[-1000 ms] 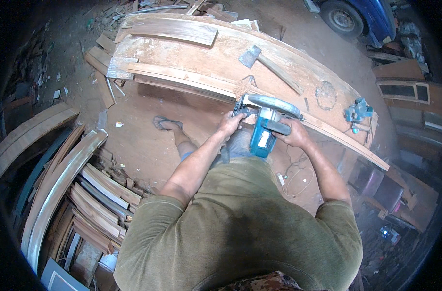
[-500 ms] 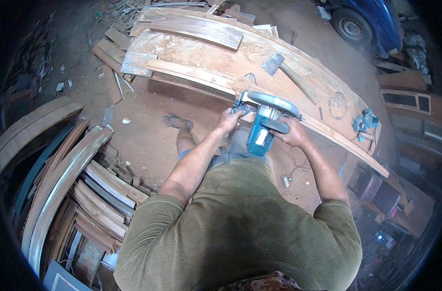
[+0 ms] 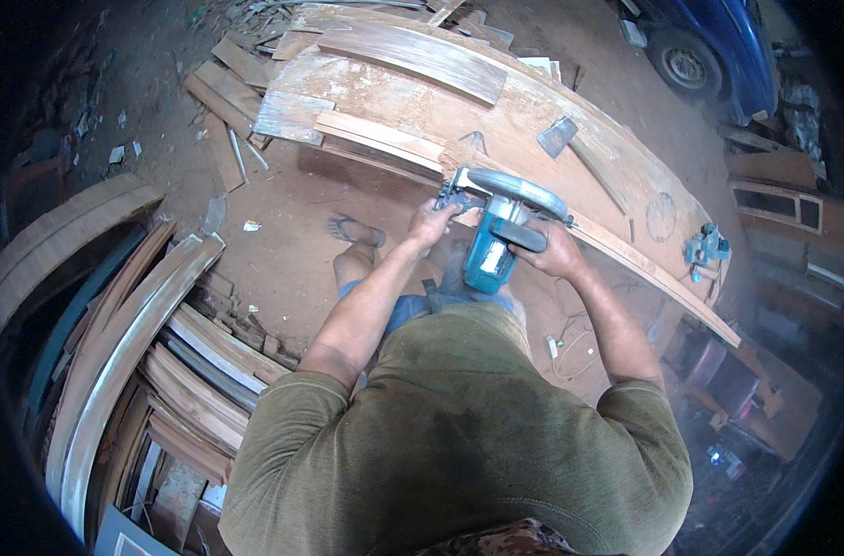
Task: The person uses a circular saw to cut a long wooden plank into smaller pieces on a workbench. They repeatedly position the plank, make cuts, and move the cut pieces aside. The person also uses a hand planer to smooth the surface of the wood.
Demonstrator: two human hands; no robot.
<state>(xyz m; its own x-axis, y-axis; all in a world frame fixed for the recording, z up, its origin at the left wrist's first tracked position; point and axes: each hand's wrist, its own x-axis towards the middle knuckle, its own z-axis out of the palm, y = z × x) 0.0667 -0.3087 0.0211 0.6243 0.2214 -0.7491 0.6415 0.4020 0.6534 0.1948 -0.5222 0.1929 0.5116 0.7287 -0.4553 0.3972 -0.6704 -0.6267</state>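
A teal and grey circular saw (image 3: 492, 252) rests over a long narrow board (image 3: 658, 275) along the bench's near edge. My right hand (image 3: 550, 250) is wrapped round the saw's rear handle. At the saw's front left, my left hand (image 3: 432, 225) grips its front part; the fingertips are partly hidden. Left of the saw lies the other stretch of light wood (image 3: 377, 132), with sawdust about it. The blade's contact with the wood is hidden beneath the guard. The wooden workbench (image 3: 394, 93) carries all of this.
On the bench lie a hatchet (image 3: 559, 136) with a wooden handle, a grey plank (image 3: 412, 57) and a teal power tool (image 3: 706, 246). Stacked boards (image 3: 144, 343) fill the left side. A cable (image 3: 570, 371) trails on the floor. A blue vehicle (image 3: 732, 56) stands at the far right.
The bench and its planks sit farther right in view. The saw has shifted slightly left along the board, both hands still holding it. Less of the light wood shows left of the saw.
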